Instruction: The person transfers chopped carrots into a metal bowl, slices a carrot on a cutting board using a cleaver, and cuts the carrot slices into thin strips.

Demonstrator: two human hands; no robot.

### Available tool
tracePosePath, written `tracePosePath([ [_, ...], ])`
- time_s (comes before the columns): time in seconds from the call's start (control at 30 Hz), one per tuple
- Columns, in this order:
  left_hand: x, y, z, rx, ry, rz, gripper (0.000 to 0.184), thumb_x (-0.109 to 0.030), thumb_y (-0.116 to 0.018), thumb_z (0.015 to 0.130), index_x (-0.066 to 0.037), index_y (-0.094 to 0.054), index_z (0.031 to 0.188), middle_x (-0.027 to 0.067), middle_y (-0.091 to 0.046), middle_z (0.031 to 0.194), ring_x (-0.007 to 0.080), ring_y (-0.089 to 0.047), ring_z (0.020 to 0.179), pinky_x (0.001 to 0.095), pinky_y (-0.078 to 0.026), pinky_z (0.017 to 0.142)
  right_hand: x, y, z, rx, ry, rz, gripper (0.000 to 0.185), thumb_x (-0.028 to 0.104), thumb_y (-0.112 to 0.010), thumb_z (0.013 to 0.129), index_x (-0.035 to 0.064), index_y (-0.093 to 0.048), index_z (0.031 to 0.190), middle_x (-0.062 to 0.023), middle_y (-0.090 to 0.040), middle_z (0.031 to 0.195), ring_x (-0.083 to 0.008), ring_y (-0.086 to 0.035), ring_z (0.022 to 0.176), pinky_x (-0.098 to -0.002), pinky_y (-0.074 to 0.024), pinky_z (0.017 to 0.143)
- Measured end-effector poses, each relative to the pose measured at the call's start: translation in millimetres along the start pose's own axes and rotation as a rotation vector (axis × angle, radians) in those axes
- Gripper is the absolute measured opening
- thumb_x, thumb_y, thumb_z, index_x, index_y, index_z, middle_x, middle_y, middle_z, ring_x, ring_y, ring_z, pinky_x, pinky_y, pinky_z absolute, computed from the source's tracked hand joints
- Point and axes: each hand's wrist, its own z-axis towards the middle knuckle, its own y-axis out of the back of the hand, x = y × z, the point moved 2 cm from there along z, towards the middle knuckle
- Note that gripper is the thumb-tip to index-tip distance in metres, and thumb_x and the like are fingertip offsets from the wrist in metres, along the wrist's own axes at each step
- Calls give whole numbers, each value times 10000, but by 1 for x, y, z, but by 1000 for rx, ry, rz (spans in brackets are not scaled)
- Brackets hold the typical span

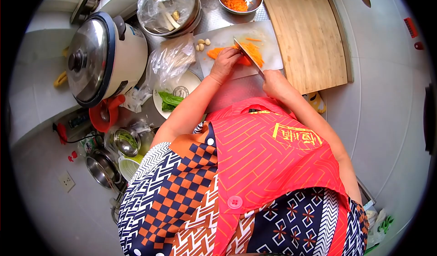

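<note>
My right hand (pixel 276 83) is closed round the handle of a knife (pixel 250 57), whose blade stands against the carrot on a white cutting board (pixel 271 51). Bent fingers of my left hand (pixel 225 64) press on the orange carrot (pixel 215 52), just left of the blade. Thin carrot strips (pixel 253 51) lie right of the knife. Several garlic cloves (pixel 201 46) sit at the board's left side. Behind the board is a metal bowl (pixel 221 6) with shredded carrot (pixel 235 0) in it.
A wooden board (pixel 305 37) is on the right. At the left stand a large lidded cooker (pixel 123 58), a bowl with a plastic bag (pixel 165 8), a plate (pixel 190 79) with green leaves (pixel 170 101), and a red container (pixel 103 118).
</note>
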Motion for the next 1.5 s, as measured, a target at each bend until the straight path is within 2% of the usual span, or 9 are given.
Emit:
tracePosePath([
  [0.2,-2,2,2,-4,0,-16,219,-62,-588,744,-67,-679,943,73,-657,1050,259,-598,1004,355,-474,876,-1,-1,3,31,-36,38,222,30,-573,710,-84,-654,882,-320,-625,900,-424,-628,913,-457,-512,827],
  [0.3,-2,3,4,-2,3,-35,215,-59,-585,742,-66,-677,937,76,-658,1048,262,-601,997,354,-476,870,-5,-7,5,-90,163,-66,182,-51,-464,732,-103,-620,809,-324,-615,750,-407,-662,718,-463,-533,632],
  [0.4,-1,3,4,20,15,-29,236,-53,-569,759,-71,-671,970,76,-647,1071,260,-592,1015,346,-460,886,0,-1,12,60,24,39,177,-52,-470,733,-104,-624,803,-297,-622,696,-381,-670,673,-445,-542,606],
  [0.5,-1,3,3,43,13,-12,244,-51,-561,765,-73,-669,982,76,-642,1079,259,-587,1018,343,-455,891,0,-9,30,121,-54,-42,207,50,-604,713,-75,-668,866,-287,-642,901,-410,-639,877,-446,-520,799],
  [0.93,-11,16,7,15,-29,125,212,-66,-559,738,-60,-661,924,75,-652,1023,263,-591,969,359,-469,858,-5,-18,33,65,-39,-72,207,61,-603,711,-68,-673,858,-271,-649,901,-391,-646,884,-429,-523,806],
  [1.2,-1,6,0,-12,7,64,223,-59,-605,706,-64,-662,922,70,-653,1046,267,-591,981,361,-468,856,-5,-15,32,66,-54,-48,217,69,-599,711,-73,-671,858,-272,-649,901,-391,-646,884,-428,-522,810],
  [1.3,-1,6,0,-3,14,58,233,-67,-586,720,-77,-665,939,59,-649,1069,259,-583,999,369,-462,868,-5,-16,30,-6,24,-34,172,6,-501,788,-88,-643,767,-222,-631,608,-314,-665,561,-409,-556,569],
  [1.4,0,5,-1,3,21,46,238,-69,-572,726,-82,-666,946,52,-647,1082,254,-580,1004,370,-460,867,-2,-11,26,41,5,-20,166,5,-503,786,-92,-637,802,-231,-640,641,-328,-664,565,-410,-554,561],
  [1.5,0,4,-1,-9,15,34,237,-65,-571,725,-81,-665,942,50,-649,1070,251,-582,999,365,-463,856,4,0,16,77,-74,27,220,39,-558,707,-82,-661,859,-298,-641,847,-397,-651,859,-445,-523,796],
])
